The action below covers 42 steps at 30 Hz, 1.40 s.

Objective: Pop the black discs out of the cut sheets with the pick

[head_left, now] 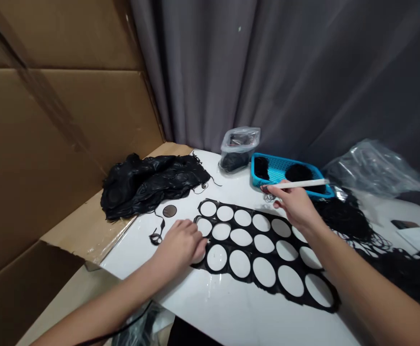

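Note:
A black sheet (pixel 233 244) with several rows of large round holes lies flat on the white table (pixel 217 293). My left hand (pixel 184 245) rests at its left end, fingers curled and closed on the edge. My right hand (pixel 294 204) is raised over the sheet's far right side, pinching a slim white pen-like stick (pixel 305 183) between thumb and fingers. The stick points sideways, in front of a blue basket (pixel 255 178) with black material inside. Left of the sheet lie a small dark disc (pixel 169 211) and a curled black scrap (pixel 155 239).
A heap of crumpled black sheets (pixel 148 182) sits at the left, near a cardboard wall (pixel 62 129). Behind are a clear plastic-lined tub (pixel 237 151) and a grey curtain (pixel 210 72). A black stringy pile (pixel 347 218) and clear plastic bag (pixel 379 168) lie right.

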{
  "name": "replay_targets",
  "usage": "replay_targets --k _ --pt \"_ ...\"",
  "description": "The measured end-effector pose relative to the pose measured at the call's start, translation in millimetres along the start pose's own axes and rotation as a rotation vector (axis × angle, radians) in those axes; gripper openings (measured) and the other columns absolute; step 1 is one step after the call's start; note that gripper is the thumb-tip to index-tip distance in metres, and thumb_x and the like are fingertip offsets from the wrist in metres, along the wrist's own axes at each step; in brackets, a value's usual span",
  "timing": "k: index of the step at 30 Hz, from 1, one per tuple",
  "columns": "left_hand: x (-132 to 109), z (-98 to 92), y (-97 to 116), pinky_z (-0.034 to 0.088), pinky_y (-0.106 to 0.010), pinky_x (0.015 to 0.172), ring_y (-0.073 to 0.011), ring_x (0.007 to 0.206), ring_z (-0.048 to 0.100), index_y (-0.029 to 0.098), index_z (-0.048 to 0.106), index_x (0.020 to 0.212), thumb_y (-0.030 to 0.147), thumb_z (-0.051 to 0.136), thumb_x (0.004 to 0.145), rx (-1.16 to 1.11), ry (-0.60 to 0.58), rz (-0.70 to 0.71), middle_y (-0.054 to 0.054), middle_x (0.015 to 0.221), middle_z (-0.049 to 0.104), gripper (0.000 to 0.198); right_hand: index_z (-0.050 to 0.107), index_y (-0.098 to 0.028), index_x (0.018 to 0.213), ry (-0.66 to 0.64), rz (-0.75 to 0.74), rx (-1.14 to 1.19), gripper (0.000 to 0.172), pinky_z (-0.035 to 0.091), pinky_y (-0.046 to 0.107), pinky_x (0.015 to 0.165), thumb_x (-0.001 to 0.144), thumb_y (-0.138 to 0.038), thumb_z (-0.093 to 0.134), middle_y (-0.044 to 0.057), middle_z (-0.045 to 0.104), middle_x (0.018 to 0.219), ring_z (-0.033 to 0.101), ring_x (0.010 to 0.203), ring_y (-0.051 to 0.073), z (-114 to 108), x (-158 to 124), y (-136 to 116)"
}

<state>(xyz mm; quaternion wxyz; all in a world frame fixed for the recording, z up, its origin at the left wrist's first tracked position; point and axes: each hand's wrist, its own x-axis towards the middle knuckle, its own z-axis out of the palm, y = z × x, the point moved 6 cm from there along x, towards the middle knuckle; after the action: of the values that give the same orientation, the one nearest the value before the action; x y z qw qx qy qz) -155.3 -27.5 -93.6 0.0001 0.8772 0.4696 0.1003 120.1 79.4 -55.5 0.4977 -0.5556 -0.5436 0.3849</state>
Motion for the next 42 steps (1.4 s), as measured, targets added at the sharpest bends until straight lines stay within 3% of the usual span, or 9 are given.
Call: replay_targets --k 4,7,14,21,25,31,34,38,42 --pt "68 3.5 -21 0.046 -0.039 0.086 -0.0265 0.100 0.056 0.014 0.060 0.112 0.033 0.054 0.098 0.033 0.015 -0.044 -0.013 0.110 0.059 0.024 0.065 -0.021 0.072 0.034 0.284 0.274 0.022 0.041 0.019 0.041 0.066 -0.030 0.084 0.007 0.072 0.092 0.064 0.082 0.019 -40 -35 25" --pt "111 23.2 -25 0.044 -0.043 0.089 -0.0312 0.103 0.054 0.010 0.058 0.111 0.042 0.057 0.097 0.061 -0.022 -0.016 -0.018 0.111 0.057 0.035 0.069 -0.017 0.077 0.094 0.391 0.443 0.029 0.040 0.013 0.038 0.058 -0.025 0.090 0.008 0.072 0.092 0.064 0.079 0.015 -63 -59 41" --pt "142 46.7 -27 0.041 -0.029 0.065 -0.0205 0.067 0.060 0.017 0.058 0.098 0.042 0.046 0.103 0.075 -0.240 0.172 -0.005 0.080 0.066 0.028 0.071 -0.013 0.072 0.168 0.565 0.666 0.026 0.037 0.008 0.033 0.055 -0.017 0.090 0.008 0.070 0.083 0.045 0.050 0.003 -100 -91 79" --pt "155 28.1 -48 0.041 -0.026 0.067 -0.0131 0.066 0.056 0.012 0.059 0.101 0.036 0.046 0.104 0.128 -0.188 0.123 -0.003 0.085 0.064 0.027 0.066 -0.014 0.071 0.079 0.535 0.650 0.030 0.038 0.008 0.034 0.056 -0.018 0.092 0.008 0.069 0.080 0.055 0.057 0.007 -65 -83 64" --pt "119 0.1 -34 0.040 -0.028 0.070 -0.0182 0.082 0.057 0.014 0.056 0.099 0.022 0.042 0.104 0.149 -0.033 0.099 -0.007 0.095 0.062 0.017 0.060 -0.016 0.070 -0.113 0.558 0.660 0.034 0.039 0.008 0.037 0.059 -0.020 0.092 0.008 0.069 0.084 0.067 0.079 0.013 -14 -79 46" --pt "-8 -17.1 17 0.043 -0.033 0.068 -0.0206 0.077 0.052 0.016 0.057 0.087 0.020 0.041 0.103 0.122 0.107 0.124 -0.007 0.085 0.055 0.023 0.057 -0.015 0.076 -0.404 0.614 0.629 0.035 0.056 0.019 0.071 0.067 -0.027 0.089 0.009 0.070 0.091 0.070 0.094 0.019 72 -93 33" --pt "-57 -13.3 37 0.049 -0.036 0.074 -0.0231 0.086 0.056 0.013 0.060 0.107 0.021 0.048 0.101 0.059 0.197 0.101 -0.010 0.094 0.059 0.016 0.050 -0.017 0.074 -0.559 0.572 0.617 0.038 0.053 0.024 0.078 0.071 -0.032 0.085 0.008 0.070 0.091 0.068 0.089 0.016 111 -106 26" --pt "-83 -4.8 48 0.053 -0.042 0.092 -0.0295 0.115 0.057 0.008 0.056 0.123 0.023 0.049 0.101 0.025 0.237 0.043 -0.017 0.119 0.060 0.028 0.047 -0.018 0.076 -0.719 0.347 0.376 0.029 0.047 0.027 0.075 0.083 -0.032 0.072 0.003 0.068 0.090 0.060 0.078 0.012 140 -120 21" --pt "-87 -3.6 52 0.053 -0.045 0.096 -0.0312 0.116 0.058 0.006 0.058 0.122 0.024 0.048 0.101 0.049 0.258 0.018 -0.018 0.119 0.063 0.030 0.053 -0.019 0.077 -0.813 0.033 0.009 0.017 0.044 0.030 0.078 0.089 -0.027 0.060 0.002 0.065 0.088 0.058 0.085 0.016 146 -128 16"
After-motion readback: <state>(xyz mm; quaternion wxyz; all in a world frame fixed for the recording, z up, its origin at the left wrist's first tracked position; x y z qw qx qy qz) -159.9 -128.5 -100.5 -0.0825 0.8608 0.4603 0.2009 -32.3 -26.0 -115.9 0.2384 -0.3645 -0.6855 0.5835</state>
